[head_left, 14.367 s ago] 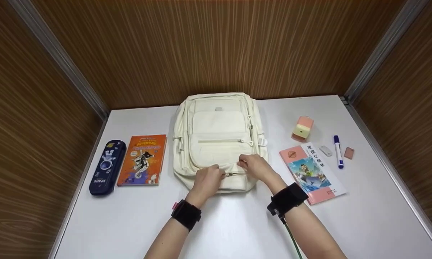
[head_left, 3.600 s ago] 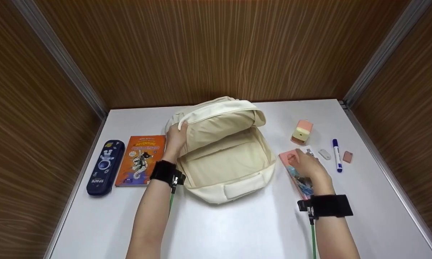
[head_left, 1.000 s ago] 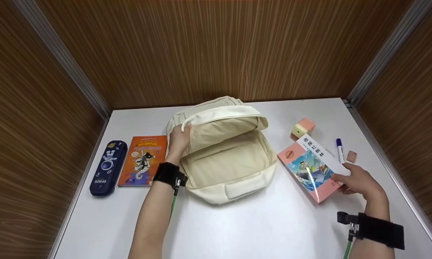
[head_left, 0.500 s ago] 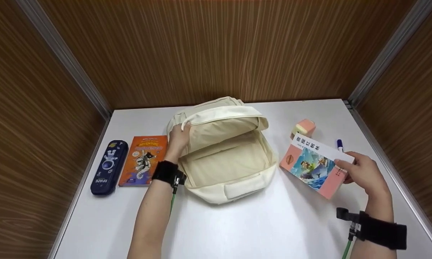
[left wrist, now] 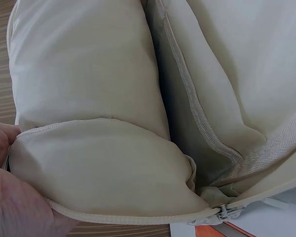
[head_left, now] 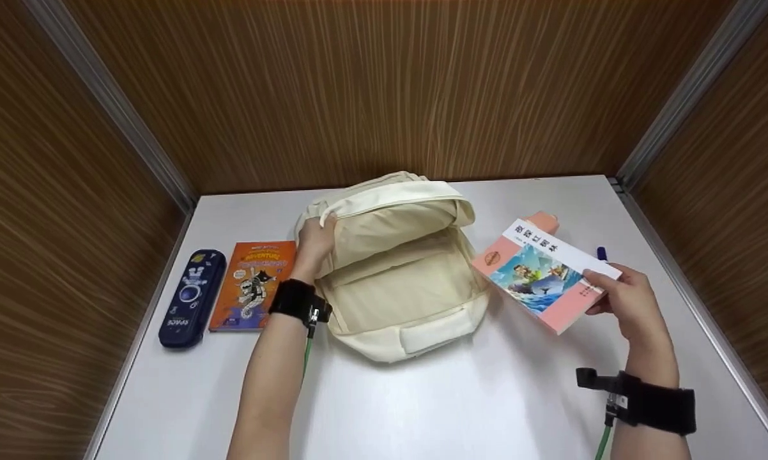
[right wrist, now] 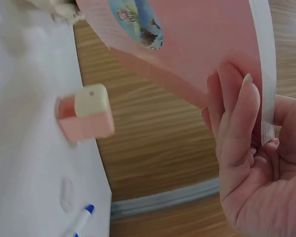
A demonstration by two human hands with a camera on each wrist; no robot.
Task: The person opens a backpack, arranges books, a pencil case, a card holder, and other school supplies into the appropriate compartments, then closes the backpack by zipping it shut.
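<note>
At the left edge of the bag's (head_left: 397,294) raised flap (head_left: 397,230), gripping the fabric with the left hand (head_left: 315,241); shown in left wrist view clamped on the zip-lined border. With the right hand (head_left: 633,300), well apart from the left, pinching the pink book (head_left: 537,278) near one end: pressing thumb to front cover, fingers to back. Held clear of the table (head_left: 390,409), front cover up, with shadow beneath. Placed right of the bag, with one corner very close to it; cannot tell if touching. Below the flap, opened wide toward the near side, with cream lining in plain sight. On both wrists, black bands (head_left: 659,407) with green cables (head_left: 604,442).

Noted left of the bag: an orange book (head_left: 253,287), lying flat, then a navy case (head_left: 192,297) just beside it. Noted on the right: a pink-and-cream block (head_left: 544,222), partly hidden behind the pink book in head view, and a marker (head_left: 601,253), reduced there to its blue cap. Added by right wrist view: a small white piece (right wrist: 67,194) between block and marker, blurred. Enclosed behind and at both sides by wood-grain walls (head_left: 371,83).
</note>
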